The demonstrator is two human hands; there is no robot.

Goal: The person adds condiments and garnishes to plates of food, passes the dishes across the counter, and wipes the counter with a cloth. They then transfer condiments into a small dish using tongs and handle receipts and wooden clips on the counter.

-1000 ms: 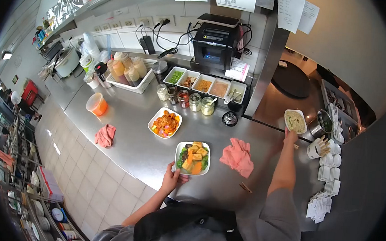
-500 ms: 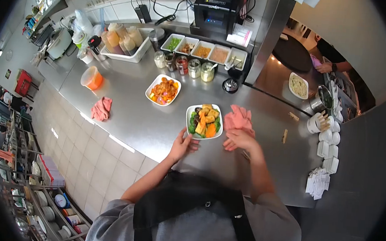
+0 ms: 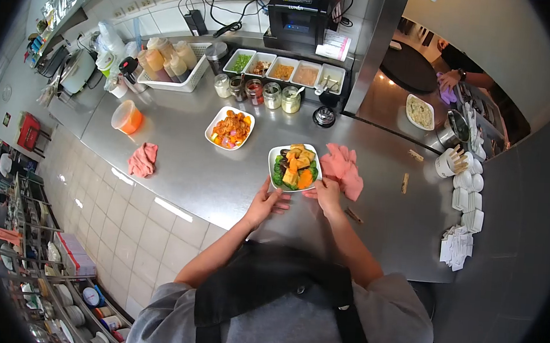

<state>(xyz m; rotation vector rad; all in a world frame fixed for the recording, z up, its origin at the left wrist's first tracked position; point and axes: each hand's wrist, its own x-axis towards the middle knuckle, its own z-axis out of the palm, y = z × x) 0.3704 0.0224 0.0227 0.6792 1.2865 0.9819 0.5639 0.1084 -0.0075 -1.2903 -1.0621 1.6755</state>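
A white square bowl of broccoli, tofu and carrot (image 3: 295,167) sits on the steel counter in front of me. At its lower left edge is my left hand (image 3: 266,205), fingers apart. My right hand (image 3: 324,196) touches the lower right edge, its fingers spread beside the rim. A crumpled pink cloth (image 3: 343,170) lies just right of the bowl. To the left stands a second white bowl of orange-red glazed food (image 3: 229,129). Beyond the counter's right part, a bowl of pale food (image 3: 420,112) rests on the pass.
Seasoning jars (image 3: 254,92) and a row of topping trays (image 3: 283,69) line the back. A call bell (image 3: 324,116), an orange tub (image 3: 127,118), another pink cloth (image 3: 142,160) and wooden clips (image 3: 405,183) are on the counter. Another person's hand (image 3: 449,79) holds a purple cloth beyond the pass.
My right hand has left the bowl of pale food, passed by the pink cloth and come to the vegetable bowl. That bowl has shifted right. Another person's hand has appeared beyond the pass.
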